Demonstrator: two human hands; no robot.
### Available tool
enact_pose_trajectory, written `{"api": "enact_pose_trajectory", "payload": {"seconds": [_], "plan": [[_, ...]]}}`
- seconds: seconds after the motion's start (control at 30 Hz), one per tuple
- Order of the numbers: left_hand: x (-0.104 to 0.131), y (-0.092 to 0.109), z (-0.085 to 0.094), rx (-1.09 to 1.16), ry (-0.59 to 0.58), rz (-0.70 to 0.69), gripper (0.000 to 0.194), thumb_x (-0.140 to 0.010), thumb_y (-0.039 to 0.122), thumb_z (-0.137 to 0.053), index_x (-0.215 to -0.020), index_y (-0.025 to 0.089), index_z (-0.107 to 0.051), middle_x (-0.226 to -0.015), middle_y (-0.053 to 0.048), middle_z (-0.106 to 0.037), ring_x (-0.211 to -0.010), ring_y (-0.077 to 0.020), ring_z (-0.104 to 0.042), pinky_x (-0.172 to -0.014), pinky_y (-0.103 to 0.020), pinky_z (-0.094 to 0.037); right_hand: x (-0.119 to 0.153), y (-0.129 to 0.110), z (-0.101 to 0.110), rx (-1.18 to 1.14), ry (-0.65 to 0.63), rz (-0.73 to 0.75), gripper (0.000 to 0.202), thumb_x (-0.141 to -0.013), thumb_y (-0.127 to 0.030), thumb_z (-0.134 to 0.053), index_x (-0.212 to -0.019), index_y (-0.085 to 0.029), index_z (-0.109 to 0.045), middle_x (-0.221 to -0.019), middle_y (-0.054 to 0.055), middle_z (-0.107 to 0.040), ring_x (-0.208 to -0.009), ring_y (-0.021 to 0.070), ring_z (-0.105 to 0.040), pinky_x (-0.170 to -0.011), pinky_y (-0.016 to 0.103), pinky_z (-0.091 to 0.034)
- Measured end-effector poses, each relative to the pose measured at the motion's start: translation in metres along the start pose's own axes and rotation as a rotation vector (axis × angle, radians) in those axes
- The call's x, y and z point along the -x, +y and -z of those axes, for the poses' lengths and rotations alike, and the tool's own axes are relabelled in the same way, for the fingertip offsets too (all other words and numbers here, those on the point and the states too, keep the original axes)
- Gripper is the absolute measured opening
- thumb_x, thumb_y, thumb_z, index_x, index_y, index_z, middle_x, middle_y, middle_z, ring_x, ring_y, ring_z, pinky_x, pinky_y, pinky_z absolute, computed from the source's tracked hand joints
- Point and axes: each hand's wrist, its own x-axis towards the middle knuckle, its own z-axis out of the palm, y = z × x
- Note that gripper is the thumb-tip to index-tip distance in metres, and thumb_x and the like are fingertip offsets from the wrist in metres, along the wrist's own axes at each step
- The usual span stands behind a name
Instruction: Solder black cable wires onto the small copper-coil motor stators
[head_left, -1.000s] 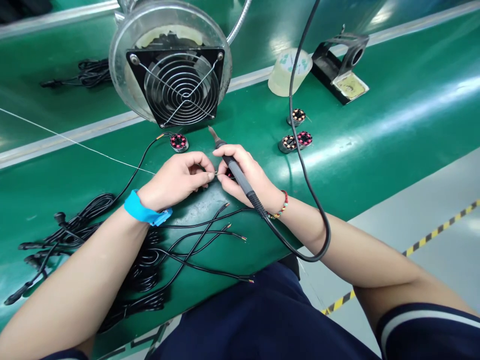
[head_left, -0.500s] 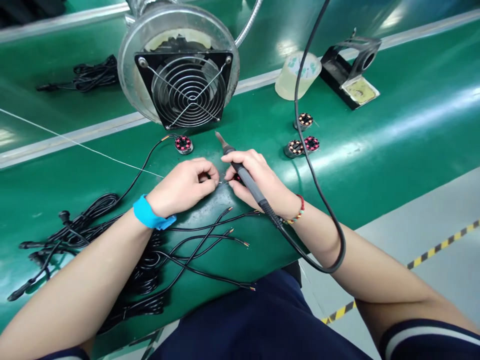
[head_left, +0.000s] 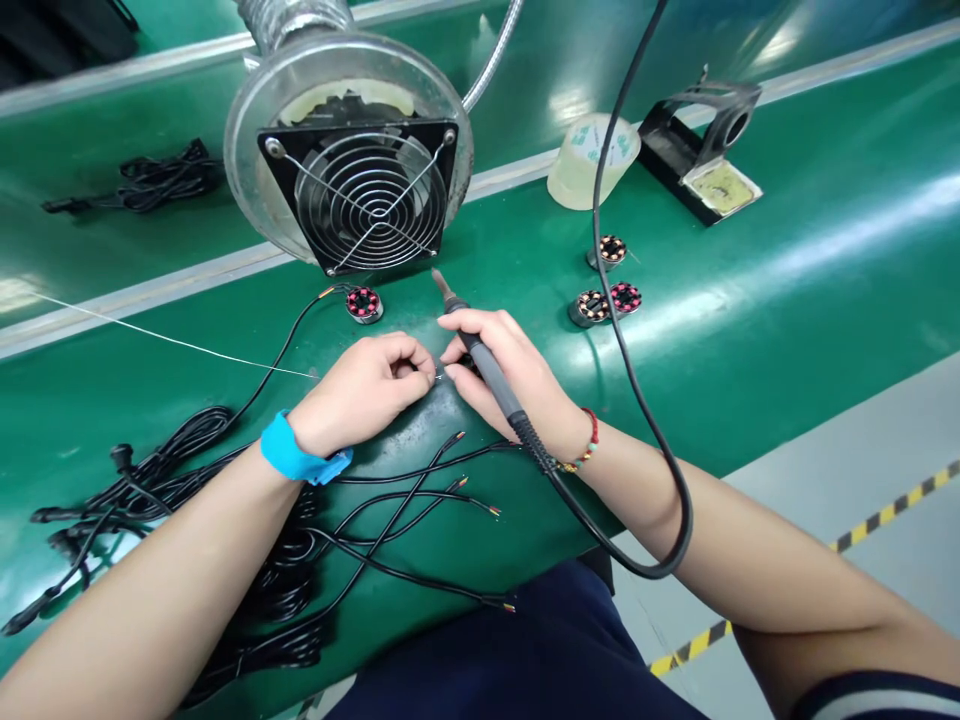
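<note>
My right hand [head_left: 517,375] is closed round a soldering iron [head_left: 491,375], whose bare tip points up and away, towards the fan. Beneath its fingers a small dark round part [head_left: 469,362] shows, mostly hidden. Close by on the left, my left hand [head_left: 375,385] is closed in a pinch. A short bright wire end sticks out at its fingertips, and a thin solder wire [head_left: 187,343] runs in from the left to behind this hand. The two hands' fingertips nearly meet. Beyond my left hand, a small round motor stator [head_left: 364,304] with red coils sits joined to a black cable [head_left: 289,345].
A fan with a wire guard [head_left: 379,215] hangs ahead. Several black cables [head_left: 420,490] with stripped ends lie at left and front. More stators [head_left: 589,307], a roll of clear tape [head_left: 592,165] and an iron stand [head_left: 701,150] are at right. The iron's cord [head_left: 626,345] loops over my right forearm.
The view has shifted slightly, so the bench and hands sit a little lower. My left fingers look drawn closer together. The iron stays in my right hand.
</note>
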Motion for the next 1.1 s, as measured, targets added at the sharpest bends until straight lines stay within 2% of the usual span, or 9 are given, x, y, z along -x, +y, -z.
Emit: {"api": "enact_pose_trajectory", "payload": {"seconds": [0.13, 0.23, 0.3, 0.37, 0.43, 0.53, 0.73, 1.1], "plan": [[-0.002, -0.001, -0.002, 0.009, -0.012, 0.03, 0.014, -0.066, 0.027, -0.05, -0.07, 0.016, -0.059, -0.065, 0.002, -0.055, -0.058, -0.0102, -0.044, -0.057, -0.025, -0.034, 0.002, -0.003, 0.011, -0.099, 0.083, -0.06, 0.025, -0.093, -0.018, -0.049, -0.118, -0.021, -0.053, -0.101, 0.002, -0.065, -0.085, 0.015, -0.063, -0.083, 0.032, -0.051], [-0.002, -0.001, -0.003, 0.014, -0.019, 0.058, 0.016, -0.066, 0.029, -0.051, -0.071, 0.017, -0.059, -0.066, 0.001, -0.056, -0.059, -0.0106, -0.045, -0.058, -0.026, -0.035, 0.001, -0.006, 0.022, -0.052, 0.149, 0.034, 0.019, -0.092, -0.02, -0.056, -0.11, -0.02, -0.058, -0.109, 0.004, -0.064, -0.097, 0.0173, -0.063, -0.088, 0.032, -0.051], [-0.002, -0.001, -0.003, 0.012, -0.012, 0.077, 0.017, -0.066, 0.03, -0.051, -0.071, 0.017, -0.06, -0.067, 0.001, -0.057, -0.06, -0.0106, -0.045, -0.058, -0.026, -0.035, 0.001, -0.007, 0.027, -0.015, 0.226, 0.078, 0.01, -0.089, -0.02, -0.06, -0.099, -0.02, -0.06, -0.098, 0.003, -0.065, -0.091, 0.0174, -0.063, -0.082, 0.031, -0.052], [-0.002, 0.0, -0.004, 0.013, -0.008, 0.092, 0.017, -0.066, 0.03, -0.051, -0.071, 0.017, -0.06, -0.068, 0.001, -0.057, -0.059, -0.0102, -0.044, -0.057, -0.026, -0.034, 0.001, -0.007, 0.029, -0.012, 0.299, 0.09, 0.001, -0.088, -0.021, -0.06, -0.087, -0.021, -0.06, -0.081, -0.001, -0.062, -0.072, 0.014, -0.061, -0.066, 0.027, -0.051], [-0.002, 0.001, -0.004, 0.02, -0.011, 0.106, 0.016, -0.066, 0.03, -0.051, -0.07, 0.017, -0.059, -0.067, 0.001, -0.056, -0.056, -0.0093, -0.042, -0.055, -0.025, -0.032, 0.003, -0.007, 0.03, -0.043, 0.332, 0.107, 0.009, -0.088, -0.022, -0.059, -0.078, -0.021, -0.058, -0.071, -0.003, -0.057, -0.058, 0.0104, -0.054, -0.053, 0.024, -0.046], [-0.002, 0.002, -0.004, 0.023, -0.011, 0.117, 0.016, -0.066, 0.03, -0.051, -0.068, 0.017, -0.059, -0.064, 0.002, -0.054, -0.053, -0.0082, -0.039, -0.052, -0.025, -0.03, 0.006, -0.008, 0.029, -0.105, 0.314, 0.152, 0.016, -0.088, -0.023, -0.057, -0.072, -0.021, -0.055, -0.067, -0.003, -0.056, -0.051, 0.0081, -0.049, -0.047, 0.022, -0.042], [-0.003, 0.002, -0.004, 0.005, 0.0, 0.111, 0.016, -0.066, 0.03, -0.052, -0.068, 0.017, -0.059, -0.063, 0.002, -0.053, -0.053, -0.0081, -0.039, -0.052, -0.025, -0.031, 0.007, -0.01, 0.03, -0.085, 0.26, 0.147, 0.021, -0.09, -0.028, -0.054, -0.07, -0.021, -0.054, -0.064, -0.002, -0.056, -0.048, 0.0088, -0.049, -0.046, 0.023, -0.042], [-0.002, 0.003, -0.004, 0.009, 0.007, 0.109, 0.016, -0.067, 0.03, -0.053, -0.07, 0.016, -0.06, -0.06, 0.002, -0.053, -0.052, -0.0079, -0.039, -0.051, -0.024, -0.031, 0.008, -0.011, 0.028, -0.1, 0.249, 0.178, 0.015, -0.086, -0.017, -0.054, -0.071, -0.02, -0.052, -0.066, -0.004, -0.053, -0.05, 0.007, -0.047, -0.047, 0.021, -0.041]]}}
